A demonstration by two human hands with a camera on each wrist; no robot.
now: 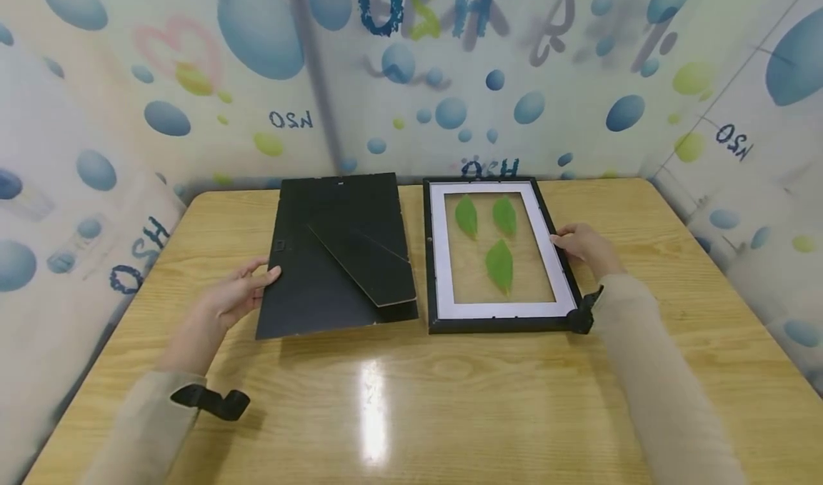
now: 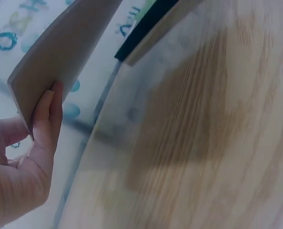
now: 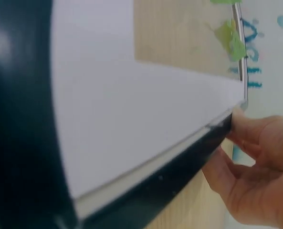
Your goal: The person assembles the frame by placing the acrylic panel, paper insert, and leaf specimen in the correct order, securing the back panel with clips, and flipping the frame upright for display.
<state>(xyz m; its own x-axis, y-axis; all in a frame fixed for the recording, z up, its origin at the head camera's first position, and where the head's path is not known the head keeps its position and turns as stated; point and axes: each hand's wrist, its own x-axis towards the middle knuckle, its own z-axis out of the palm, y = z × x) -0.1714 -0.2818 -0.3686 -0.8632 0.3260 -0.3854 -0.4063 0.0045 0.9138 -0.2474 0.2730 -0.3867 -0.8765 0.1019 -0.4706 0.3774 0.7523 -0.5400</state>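
**Left hand (image 1: 234, 292) grips a black board (image 1: 298, 285), right hand (image 1: 586, 248) holds a picture frame (image 1: 501, 325)**

We see the two flat pieces side by side toward the far edge of the wooden desk (image 1: 450, 406), with a narrow gap between them. The board is left of the middle, on the side of the far left corner; the frame is right of the middle, on the side of the far right corner.

The left hand pinches the board's left side, thumb against fingers, and in the left wrist view we see its brown underside tilted up off the desk, with a shadow (image 2: 179, 114) below. A slanting black flap (image 1: 369, 267) lies on the board's upper face.

The right hand pinches the frame's right side, thumb on top. We cannot quite tell whether that side is raised, as the right wrist view is blurred. Inside the frame, a white border (image 1: 440, 256) surrounds three green leaves: an upper left leaf (image 1: 466, 216), an upper right leaf (image 1: 504, 216) and a lower leaf (image 1: 499, 265).

Both sleeves (image 1: 656, 371) are beige, each with a black strap (image 1: 221, 403) near the wrist. Beyond the desk's far edge we see a wall (image 1: 398, 138) printed with blue and green ovals.
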